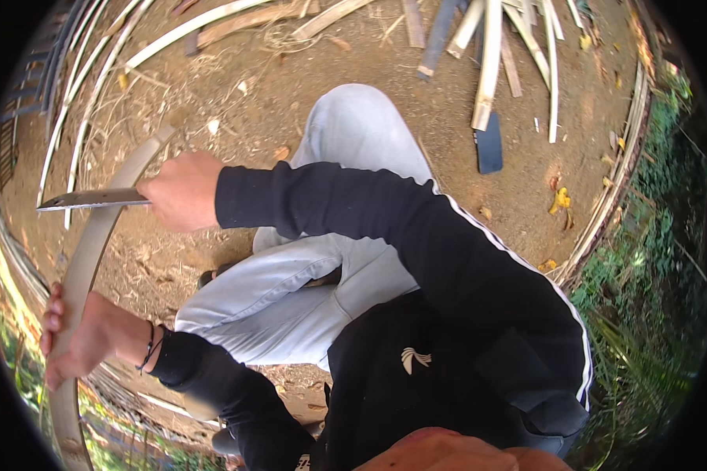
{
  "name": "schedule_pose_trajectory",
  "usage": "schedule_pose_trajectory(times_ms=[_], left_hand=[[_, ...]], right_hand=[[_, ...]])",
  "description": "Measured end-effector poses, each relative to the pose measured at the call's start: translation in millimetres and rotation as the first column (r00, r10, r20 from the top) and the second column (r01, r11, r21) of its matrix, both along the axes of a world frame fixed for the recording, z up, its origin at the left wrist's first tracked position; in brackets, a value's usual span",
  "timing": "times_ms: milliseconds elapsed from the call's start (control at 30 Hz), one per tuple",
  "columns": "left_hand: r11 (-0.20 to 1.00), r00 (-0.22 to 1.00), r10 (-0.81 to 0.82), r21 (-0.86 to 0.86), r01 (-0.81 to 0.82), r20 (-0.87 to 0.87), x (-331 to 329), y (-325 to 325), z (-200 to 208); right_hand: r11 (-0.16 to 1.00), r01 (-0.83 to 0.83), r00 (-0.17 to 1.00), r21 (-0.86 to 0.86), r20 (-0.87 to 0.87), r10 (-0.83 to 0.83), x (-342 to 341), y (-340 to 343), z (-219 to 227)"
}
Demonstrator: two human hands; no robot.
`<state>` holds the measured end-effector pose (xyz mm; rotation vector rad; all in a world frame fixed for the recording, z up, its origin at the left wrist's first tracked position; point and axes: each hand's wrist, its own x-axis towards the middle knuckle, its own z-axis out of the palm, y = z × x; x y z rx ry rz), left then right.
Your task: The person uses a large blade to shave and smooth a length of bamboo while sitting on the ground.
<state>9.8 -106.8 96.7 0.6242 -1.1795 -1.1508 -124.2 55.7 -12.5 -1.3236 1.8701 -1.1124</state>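
Note:
My left hand (90,334) is wrapped round a long, flat strip of wood or split bamboo (94,243), which runs from the lower left up toward the ground in front of me. Dark bands circle that wrist. Higher up, my right hand (182,191) is closed round the handle of a knife (94,199); the fist hides the handle. The long, dark-grey blade lies across the strip and juts out past its left side. The strip's far end (165,132) is near the ground.
Pale split strips (102,94) lie on the dirt at far left. Several more pieces (491,63) fan out at the top right, beside a dark flat object (489,145). Shavings and yellow leaves (559,201) are scattered about. Green plants (644,314) border the right. My bent legs (353,141) fill the middle.

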Motion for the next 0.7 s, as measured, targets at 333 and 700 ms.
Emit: schedule_pose_trajectory(times_ms=[333, 700], left_hand=[[0.998, 0.999, -0.046, -0.036, 0.046, 0.015, 7, 11, -5], [0.946, 0.954, -0.287, -0.187, 0.266, -0.091, 11, 19, -7]], right_hand=[[0.996, -0.024, 0.999, 0.086, 0.042, 0.02, 3, -12, -10], [0.999, -0.007, 1.0, -0.037, 0.009, 0.007, 19, -1, -4]])
